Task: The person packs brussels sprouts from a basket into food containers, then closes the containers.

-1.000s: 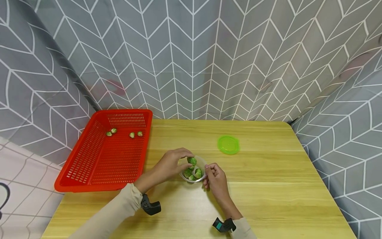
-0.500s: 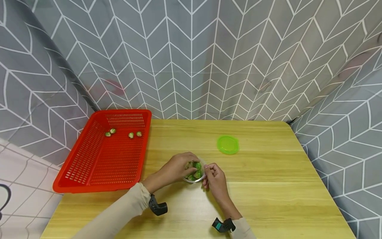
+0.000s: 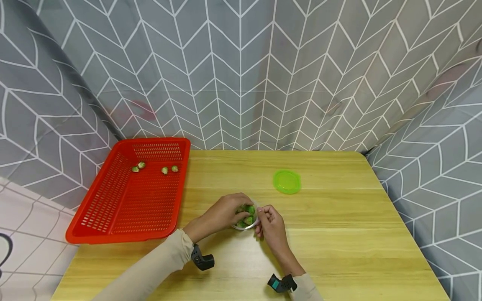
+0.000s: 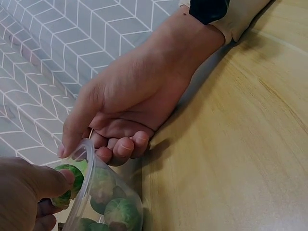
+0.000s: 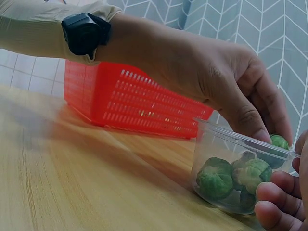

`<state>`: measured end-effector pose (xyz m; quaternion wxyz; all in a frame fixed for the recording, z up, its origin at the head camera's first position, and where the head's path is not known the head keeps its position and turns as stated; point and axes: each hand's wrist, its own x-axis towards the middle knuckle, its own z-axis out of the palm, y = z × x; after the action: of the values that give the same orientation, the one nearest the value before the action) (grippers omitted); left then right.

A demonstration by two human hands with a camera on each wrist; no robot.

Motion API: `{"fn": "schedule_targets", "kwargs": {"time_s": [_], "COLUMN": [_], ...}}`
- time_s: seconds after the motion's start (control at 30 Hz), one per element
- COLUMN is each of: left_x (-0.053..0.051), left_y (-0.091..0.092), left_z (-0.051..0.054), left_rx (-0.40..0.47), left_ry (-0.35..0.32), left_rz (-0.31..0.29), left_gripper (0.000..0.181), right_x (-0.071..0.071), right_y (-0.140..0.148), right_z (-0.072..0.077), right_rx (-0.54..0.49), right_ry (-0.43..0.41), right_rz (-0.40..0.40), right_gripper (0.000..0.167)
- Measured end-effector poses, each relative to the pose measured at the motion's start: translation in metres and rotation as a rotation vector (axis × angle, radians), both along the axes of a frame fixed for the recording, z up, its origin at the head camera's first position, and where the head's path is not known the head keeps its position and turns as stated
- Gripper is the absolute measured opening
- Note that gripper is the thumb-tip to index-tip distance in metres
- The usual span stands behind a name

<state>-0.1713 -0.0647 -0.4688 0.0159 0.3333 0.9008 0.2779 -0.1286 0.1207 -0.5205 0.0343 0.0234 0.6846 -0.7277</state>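
Observation:
A clear plastic tub (image 3: 244,228) stands on the table with several green Brussels sprouts (image 5: 215,178) inside. My left hand (image 3: 227,209) reaches over its near-left rim, and thumb and fingers pinch one Brussels sprout (image 4: 72,174) at the mouth of the tub. On the other side, my right hand (image 3: 272,225) holds the tub's rim between thumb and forefinger. The remaining right-hand fingers curl beside the tub wall, as the left wrist view shows. Part of the tub's contents is hidden under the left hand in the head view.
A red perforated basket (image 3: 147,200) stands at the left, with several Brussels sprouts (image 3: 164,170) toward its back. Behind the tub to the right lies a green lid (image 3: 287,181) on the wooden table (image 3: 339,234). A patterned grey curtain (image 3: 241,75) hangs along the back.
My left hand has moved right and down into the tub's mouth with the Brussels sprout, now covering more of the tub. The right hand has stayed at the rim.

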Motion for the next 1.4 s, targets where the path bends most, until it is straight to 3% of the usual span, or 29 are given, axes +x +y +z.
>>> {"fn": "schedule_targets", "kwargs": {"time_s": [0.37, 0.77, 0.97, 1.4], "left_x": [0.0008, -0.0006, 0.0000, -0.0020], "left_y": [0.0020, 0.0047, 0.0042, -0.0006], "left_z": [0.0027, 0.0080, 0.0074, 0.0043], "left_rx": [-0.057, -0.163, -0.157, -0.124], "left_ry": [0.001, 0.031, 0.044, 0.068], "left_rz": [-0.006, -0.034, -0.024, -0.014], "left_gripper": [0.030, 0.027, 0.026, 0.025], "right_x": [-0.0010, -0.0019, -0.0032, -0.0017], "right_y": [-0.0004, 0.0005, 0.0021, -0.0004], "right_z": [-0.0063, -0.0043, -0.0037, -0.0055], "right_rx": [0.009, -0.009, -0.004, 0.002], "right_ry": [0.040, -0.001, -0.018, -0.003], "right_rz": [-0.012, -0.001, 0.028, -0.018], "right_gripper": [0.032, 0.028, 0.028, 0.028]}}
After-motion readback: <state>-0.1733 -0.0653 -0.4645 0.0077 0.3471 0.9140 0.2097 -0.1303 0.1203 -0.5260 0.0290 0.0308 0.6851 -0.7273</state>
